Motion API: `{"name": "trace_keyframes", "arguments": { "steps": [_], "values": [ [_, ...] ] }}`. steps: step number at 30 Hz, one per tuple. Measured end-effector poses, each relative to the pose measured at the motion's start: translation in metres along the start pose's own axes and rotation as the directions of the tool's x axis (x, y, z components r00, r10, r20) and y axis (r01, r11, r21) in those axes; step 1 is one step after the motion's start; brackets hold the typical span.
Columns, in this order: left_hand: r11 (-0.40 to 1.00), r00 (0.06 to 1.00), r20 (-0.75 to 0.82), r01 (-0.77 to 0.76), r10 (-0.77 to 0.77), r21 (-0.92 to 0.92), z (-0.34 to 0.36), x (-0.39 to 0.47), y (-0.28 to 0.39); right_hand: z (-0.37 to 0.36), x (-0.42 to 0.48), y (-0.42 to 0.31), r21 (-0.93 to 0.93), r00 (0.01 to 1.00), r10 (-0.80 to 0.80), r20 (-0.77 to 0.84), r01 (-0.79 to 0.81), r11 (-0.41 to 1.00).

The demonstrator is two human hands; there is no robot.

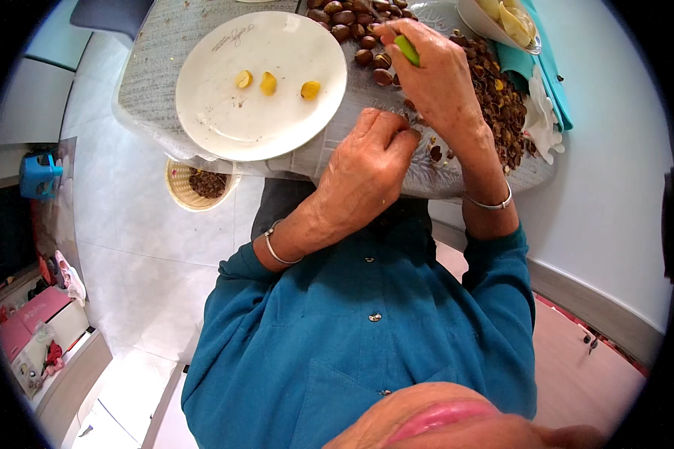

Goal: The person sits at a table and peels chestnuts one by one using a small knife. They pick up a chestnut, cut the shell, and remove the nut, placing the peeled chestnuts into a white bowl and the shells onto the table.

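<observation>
My right hand (pixel 435 73) is closed around a green handle (pixel 407 50), likely a small knife's; its blade is too blurred to make out. It is raised beside a heap of brown chestnuts (pixel 342 18). My left hand (pixel 368 163) rests low over the table's near edge with its fingers curled together; whatever may be between them is hidden. To its left lies a large white oval plate (pixel 258 132). On the plate are three peeled yellow chestnut pieces: one (pixel 244 79), another (pixel 268 83) and a third (pixel 310 90). Shell scraps (pixel 436 152) lie beside my left fingers.
A pile of chestnut shells (pixel 502 118) spreads right of my right forearm. Behind it, a white bowl (pixel 472 22) holds dumplings (pixel 517 25) near a turquoise cloth (pixel 561 106). Below the table's left edge, a woven basket (pixel 175 193) containing shells stands on the floor.
</observation>
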State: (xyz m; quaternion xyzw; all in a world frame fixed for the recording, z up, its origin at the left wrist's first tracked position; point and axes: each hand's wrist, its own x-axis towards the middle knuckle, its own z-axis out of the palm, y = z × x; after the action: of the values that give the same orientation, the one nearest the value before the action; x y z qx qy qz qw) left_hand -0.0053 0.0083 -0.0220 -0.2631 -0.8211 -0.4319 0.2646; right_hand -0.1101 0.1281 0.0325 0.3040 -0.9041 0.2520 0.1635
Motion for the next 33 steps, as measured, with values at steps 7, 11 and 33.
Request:
{"name": "trace_keyframes", "arguments": {
  "steps": [7, 11, 33],
  "values": [
    [1.0, 1.0, 0.018, 0.018, -0.019, 0.021, -0.002, -0.002, 0.001, 0.008, -0.005, 0.014, 0.047, 0.994, -0.096, 0.043, 0.094, 0.994],
    [1.0, 1.0, 0.017, 0.005, -0.005, 0.017, -0.002, -0.004, 0.001, 0.011, -0.012, 0.016, -0.003, 0.995, -0.083, 0.046, 0.084, 0.996],
    [0.586, 0.912, 0.185, 0.379, -0.365, -0.716, -0.002, 0.021, 0.019, -0.05, -0.092, -0.012, 0.527, 0.982, 0.175, -0.069, -0.113, 0.842]
  ]
}}
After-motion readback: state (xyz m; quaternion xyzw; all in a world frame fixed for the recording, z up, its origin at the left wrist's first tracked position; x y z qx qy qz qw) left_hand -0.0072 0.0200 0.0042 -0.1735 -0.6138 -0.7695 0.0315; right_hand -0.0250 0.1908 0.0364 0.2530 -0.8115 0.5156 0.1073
